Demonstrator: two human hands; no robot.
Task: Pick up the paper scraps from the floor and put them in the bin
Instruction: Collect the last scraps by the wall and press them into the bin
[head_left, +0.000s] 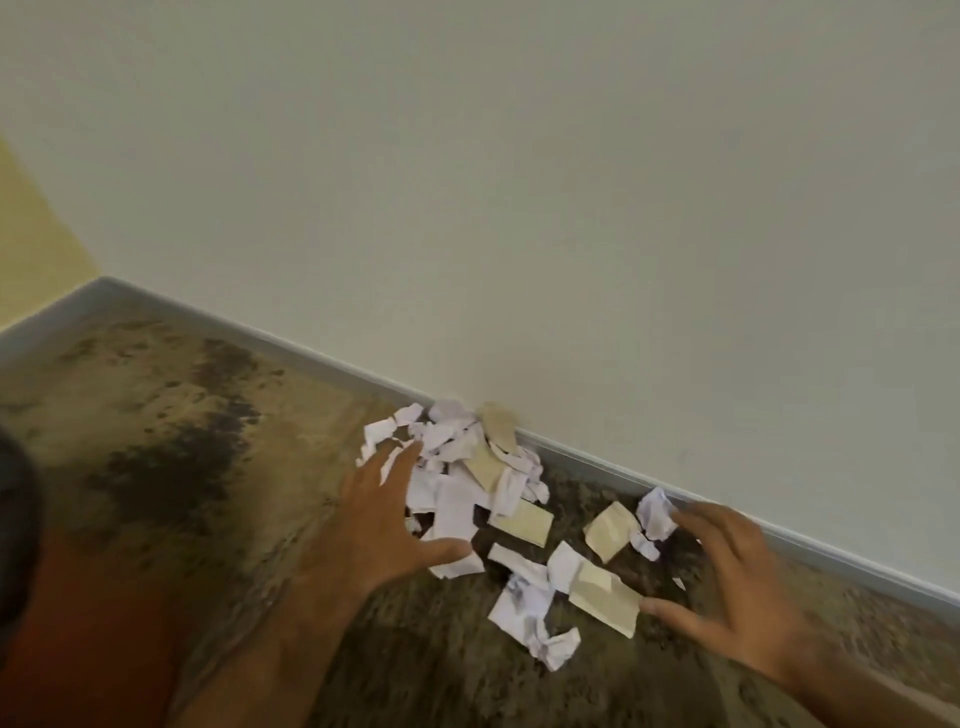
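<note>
Hands spread flat, left hand (382, 525), right hand (737, 587), flanking paper scraps (467, 499), writing unreadable

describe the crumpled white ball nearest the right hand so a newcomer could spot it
Follow the grey baseboard rightward past the main paper pile. Just before the right hand, a crumpled white ball lies beside the baseboard. Unlike the flat beige scrap beside it, it's scrunched.

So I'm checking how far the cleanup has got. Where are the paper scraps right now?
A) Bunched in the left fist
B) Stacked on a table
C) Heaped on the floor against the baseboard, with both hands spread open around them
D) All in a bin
C: the paper scraps lie on the floor beside the baseboard, with the left hand and right hand open on either side; no bin is in view.
</note>
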